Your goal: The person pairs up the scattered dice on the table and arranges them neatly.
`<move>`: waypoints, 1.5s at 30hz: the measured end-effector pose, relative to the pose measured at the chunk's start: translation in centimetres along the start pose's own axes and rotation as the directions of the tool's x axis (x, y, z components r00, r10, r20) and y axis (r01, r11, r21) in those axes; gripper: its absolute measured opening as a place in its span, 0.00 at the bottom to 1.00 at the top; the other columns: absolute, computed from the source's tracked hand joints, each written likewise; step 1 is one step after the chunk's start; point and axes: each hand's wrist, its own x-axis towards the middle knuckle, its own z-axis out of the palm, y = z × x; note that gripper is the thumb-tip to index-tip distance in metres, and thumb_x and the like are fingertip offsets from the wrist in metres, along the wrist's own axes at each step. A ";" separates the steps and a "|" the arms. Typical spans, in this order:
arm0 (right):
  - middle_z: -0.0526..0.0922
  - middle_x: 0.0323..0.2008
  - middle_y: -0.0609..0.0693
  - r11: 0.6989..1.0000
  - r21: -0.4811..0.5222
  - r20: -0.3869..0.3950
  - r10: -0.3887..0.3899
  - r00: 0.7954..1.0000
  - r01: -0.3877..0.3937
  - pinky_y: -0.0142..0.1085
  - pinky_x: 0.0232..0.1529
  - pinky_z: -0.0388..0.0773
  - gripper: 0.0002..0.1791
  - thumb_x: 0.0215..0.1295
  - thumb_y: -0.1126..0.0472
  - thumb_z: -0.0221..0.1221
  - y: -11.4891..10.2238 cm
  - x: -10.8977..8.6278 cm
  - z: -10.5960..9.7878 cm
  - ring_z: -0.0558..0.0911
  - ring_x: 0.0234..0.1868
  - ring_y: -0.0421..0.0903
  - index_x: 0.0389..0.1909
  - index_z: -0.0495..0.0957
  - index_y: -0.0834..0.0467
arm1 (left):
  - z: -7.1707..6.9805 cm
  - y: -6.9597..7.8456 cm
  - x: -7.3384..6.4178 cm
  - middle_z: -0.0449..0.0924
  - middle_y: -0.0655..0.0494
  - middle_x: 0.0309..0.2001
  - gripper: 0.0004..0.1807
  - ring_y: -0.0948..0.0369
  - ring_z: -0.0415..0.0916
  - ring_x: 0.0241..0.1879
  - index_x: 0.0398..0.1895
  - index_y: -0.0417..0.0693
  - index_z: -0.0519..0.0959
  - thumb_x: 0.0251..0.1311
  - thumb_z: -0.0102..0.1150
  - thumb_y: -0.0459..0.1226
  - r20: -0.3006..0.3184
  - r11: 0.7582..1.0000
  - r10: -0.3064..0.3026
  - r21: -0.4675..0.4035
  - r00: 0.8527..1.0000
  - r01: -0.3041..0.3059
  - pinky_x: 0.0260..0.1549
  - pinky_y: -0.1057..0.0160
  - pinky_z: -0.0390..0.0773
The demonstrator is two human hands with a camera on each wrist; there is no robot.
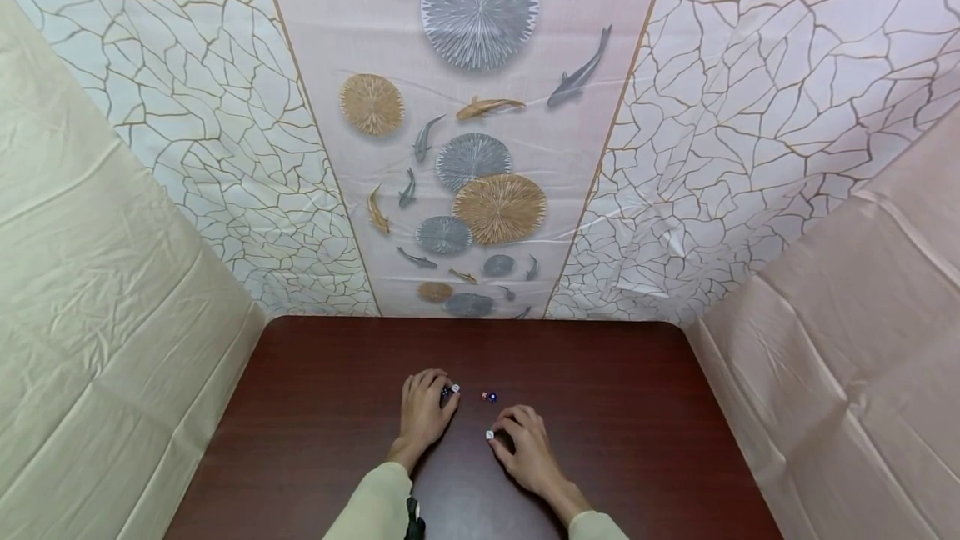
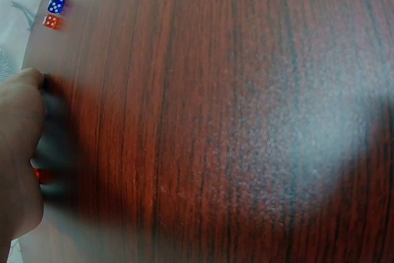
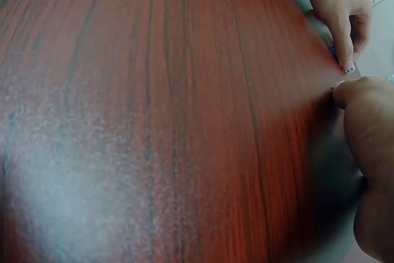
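My left hand [image 1: 424, 408] is on the left of the table's middle, pinching a white die [image 1: 455, 388] between thumb and index finger. Close by its fingers is a blue die [image 1: 446, 392], partly hidden. Under the curve of that hand, part of a red die [image 2: 41, 175] shows in the left wrist view. Nearer the front, my right hand [image 1: 527, 450] pinches another white die [image 1: 490, 435] at its thumb and index fingertips. Between the hands and slightly farther back, an orange-red die [image 1: 484, 396] and a blue die [image 1: 492, 397] lie side by side.
The dark red wood-grain table [image 1: 337, 357] reaches back to a patterned cloth wall [image 1: 465, 290]. Pale cloth walls stand on the left [image 1: 97, 315] and right [image 1: 847, 340]. Light glares off the table's front part.
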 end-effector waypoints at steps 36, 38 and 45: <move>0.88 0.48 0.55 0.999 0.021 -0.031 0.047 0.998 -0.046 0.54 0.59 0.77 0.13 0.56 0.62 0.83 0.4 -0.7 0.6 0.85 0.55 0.58 0.40 0.91 0.53 | -0.5 -0.2 0.2 0.91 0.49 0.59 0.06 0.43 0.85 0.65 0.43 0.51 0.91 0.70 0.78 0.42 0.018 0.994 -0.010 -0.106 1.000 0.012 0.75 0.29 0.75; 0.88 0.48 0.54 0.998 0.023 -0.023 0.052 0.998 -0.051 0.55 0.59 0.77 0.13 0.57 0.62 0.83 0.4 -0.7 0.5 0.85 0.56 0.57 0.40 0.91 0.53 | -0.7 -0.2 0.3 0.91 0.49 0.59 0.06 0.44 0.85 0.65 0.43 0.52 0.91 0.70 0.78 0.42 0.014 0.994 0.001 -0.106 1.000 0.001 0.74 0.30 0.76; 0.87 0.50 0.50 0.997 0.011 0.007 0.075 0.997 -0.075 0.54 0.61 0.77 0.12 0.60 0.59 0.83 0.4 -0.8 0.3 0.83 0.58 0.52 0.42 0.90 0.50 | -1.3 -0.2 0.4 0.91 0.51 0.57 0.05 0.46 0.86 0.64 0.42 0.52 0.91 0.71 0.78 0.41 -0.009 0.992 0.057 -0.109 0.998 -0.057 0.73 0.28 0.77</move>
